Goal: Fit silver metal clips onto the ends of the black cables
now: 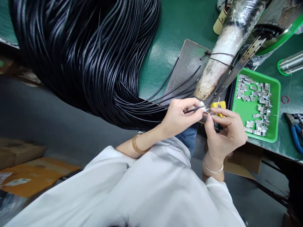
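Observation:
My left hand (pixel 180 115) pinches a black cable (pixel 192 110) near its end, between thumb and forefinger; white wrapping covers a fingertip. Against it, my right hand (pixel 224 127) closes its thumb and fingertips on a small shiny metal piece (pixel 206 110) at the cable's end. Fingers partly cover that piece, so its exact shape is hard to make out. A thick bundle of black cables (pixel 94 56) lies to the left, and several of its ends reach over a grey metal plate (pixel 187 63) just beyond my hands.
Right of my hands, a green tray (pixel 274 110) holds many small metal clips (pixel 260 108). A plastic-wrapped post (pixel 220 56) and a metal bar (pixel 243 67) slant above the hands, close to a yellow part (pixel 221 105). Blue-handled pliers (pixel 295 132) lie at the far right.

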Action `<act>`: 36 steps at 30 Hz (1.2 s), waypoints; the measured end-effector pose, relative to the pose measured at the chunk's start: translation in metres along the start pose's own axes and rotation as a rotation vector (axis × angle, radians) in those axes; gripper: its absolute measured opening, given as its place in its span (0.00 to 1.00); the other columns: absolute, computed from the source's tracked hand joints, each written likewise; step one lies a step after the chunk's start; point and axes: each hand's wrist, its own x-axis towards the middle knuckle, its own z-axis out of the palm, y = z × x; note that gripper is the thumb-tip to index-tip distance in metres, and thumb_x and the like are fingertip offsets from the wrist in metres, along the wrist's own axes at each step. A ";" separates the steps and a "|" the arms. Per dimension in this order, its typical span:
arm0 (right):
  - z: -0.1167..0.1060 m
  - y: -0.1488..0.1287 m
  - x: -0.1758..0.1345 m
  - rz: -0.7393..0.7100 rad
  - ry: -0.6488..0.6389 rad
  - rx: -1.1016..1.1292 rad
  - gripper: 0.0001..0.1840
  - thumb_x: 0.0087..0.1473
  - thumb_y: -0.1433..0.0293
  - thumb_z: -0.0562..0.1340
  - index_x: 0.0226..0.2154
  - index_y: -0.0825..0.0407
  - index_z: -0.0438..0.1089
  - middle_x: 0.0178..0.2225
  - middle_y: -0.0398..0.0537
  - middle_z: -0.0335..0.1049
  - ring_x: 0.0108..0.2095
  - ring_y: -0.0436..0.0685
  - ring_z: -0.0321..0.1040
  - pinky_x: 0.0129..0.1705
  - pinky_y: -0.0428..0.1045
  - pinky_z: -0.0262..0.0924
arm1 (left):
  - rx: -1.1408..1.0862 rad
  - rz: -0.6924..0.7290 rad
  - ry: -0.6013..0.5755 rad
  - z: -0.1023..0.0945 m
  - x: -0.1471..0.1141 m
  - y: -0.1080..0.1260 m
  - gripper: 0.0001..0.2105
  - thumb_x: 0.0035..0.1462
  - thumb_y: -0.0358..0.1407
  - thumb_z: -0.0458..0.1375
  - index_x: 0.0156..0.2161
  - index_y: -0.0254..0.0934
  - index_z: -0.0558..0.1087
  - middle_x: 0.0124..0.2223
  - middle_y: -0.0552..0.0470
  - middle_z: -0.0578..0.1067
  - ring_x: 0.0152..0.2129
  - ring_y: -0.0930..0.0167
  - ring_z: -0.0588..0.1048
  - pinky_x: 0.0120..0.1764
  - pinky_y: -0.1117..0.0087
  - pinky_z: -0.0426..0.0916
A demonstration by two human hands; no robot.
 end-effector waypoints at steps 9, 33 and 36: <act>-0.004 -0.001 -0.007 -0.057 -0.032 -0.040 0.10 0.50 0.80 0.68 0.31 0.50 0.70 0.38 0.44 0.78 0.39 0.52 0.77 0.41 0.49 0.73 | -0.037 -0.056 -0.038 -0.001 -0.001 -0.004 0.07 0.56 0.36 0.60 0.30 0.33 0.74 0.22 0.58 0.62 0.19 0.80 0.57 0.23 0.76 0.51; -0.011 0.008 -0.009 0.292 -0.058 0.194 0.05 0.58 0.69 0.65 0.34 0.51 0.68 0.31 0.41 0.73 0.30 0.47 0.74 0.33 0.43 0.70 | -0.228 -0.128 -0.302 -0.014 -0.003 0.008 0.09 0.48 0.35 0.68 0.29 0.29 0.78 0.27 0.51 0.76 0.21 0.81 0.66 0.24 0.79 0.60; -0.008 0.008 -0.011 0.225 -0.053 0.181 0.05 0.55 0.72 0.66 0.34 0.51 0.68 0.33 0.43 0.76 0.34 0.49 0.76 0.36 0.44 0.71 | -0.253 -0.153 -0.280 -0.013 -0.003 0.003 0.08 0.49 0.35 0.68 0.31 0.29 0.79 0.29 0.50 0.78 0.23 0.79 0.70 0.28 0.78 0.64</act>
